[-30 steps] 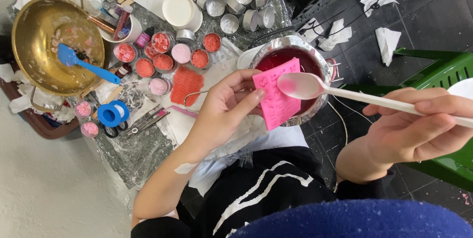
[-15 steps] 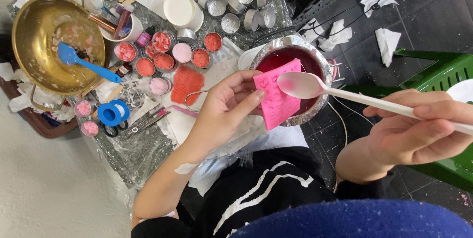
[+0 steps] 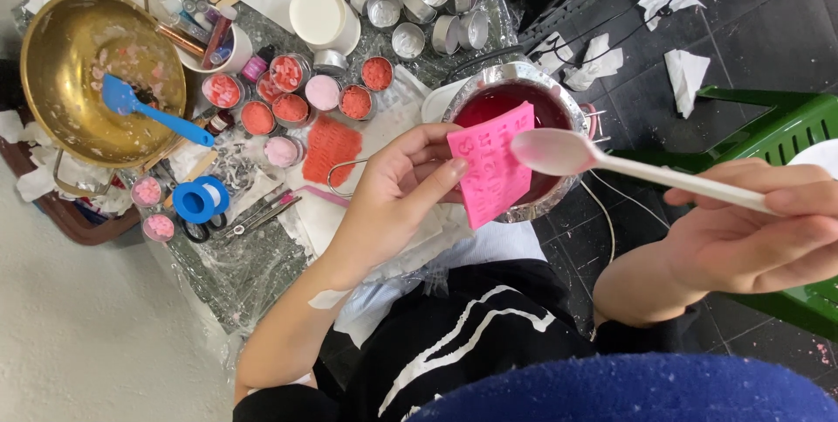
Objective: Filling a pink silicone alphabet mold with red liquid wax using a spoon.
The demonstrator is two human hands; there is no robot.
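Note:
My left hand point(image 3: 397, 191) pinches a small pink silicone mould point(image 3: 491, 164) by its left edge and holds it tilted over a metal pot point(image 3: 572, 112) of dark red liquid. A white plastic spoon point(image 3: 611, 160) is held by its handle in my right hand point(image 3: 751, 239). The spoon's bowl, coated pink, hovers at the mould's upper right corner, above the pot.
A brass bowl point(image 3: 61, 55) with a blue spatula point(image 3: 153, 112) sits at the far left. Several small tins of red and pink wax point(image 3: 292, 108), empty metal tins point(image 3: 410, 3), a blue tape roll point(image 3: 199, 199) and an orange mould point(image 3: 332, 147) lie between. A green plastic chair point(image 3: 786, 134) stands right.
The spoon's bowl has shifted slightly along the mould's upper edge. Both hands stay nearly where they were.

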